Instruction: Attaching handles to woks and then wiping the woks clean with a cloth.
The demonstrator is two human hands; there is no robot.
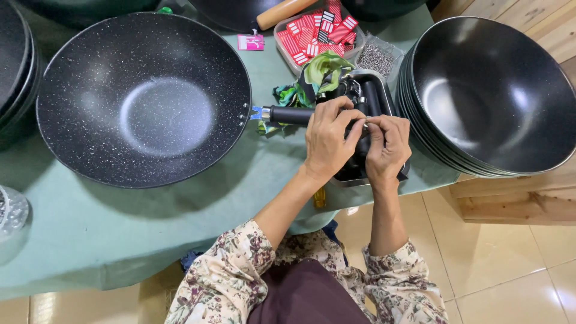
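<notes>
Green cloth [108,234] over the table, soft and a little creased, above glossy cream floor tiles [510,264]. On it, a wide speckled black wok [144,99], round, shallow-bowled, matte with pale flecks, its straight black handle [288,114] pointing right, joined by a metal collar with two rivets. Left hand [327,141] curled around the outer end of that handle, fingers wrapped closed on it. Right hand [387,147] just beside, thumb and forefinger pinched together at the handle's tip on something too small to tell, perhaps a tag or fastener; other fingers folded loosely. Beneath both hands, a metal tray [384,90] of more black handles, smooth and tubular. Behind, a clear plastic tub [315,33] of red-and-white striped tags, a smaller tub of tiny grey screws [376,59], a crumpled green patterned rag [321,69]. At right, a stack of plain glossy black woks [492,96], nested on a pale wooden ledge [516,201].

Likely risks: small piece slipping from the pinch into the tray or onto the tiles; wok pivoting on the cloth if the handle gets levered sideways; elbow nudging the nested stack, which sits close to the table edge
</notes>
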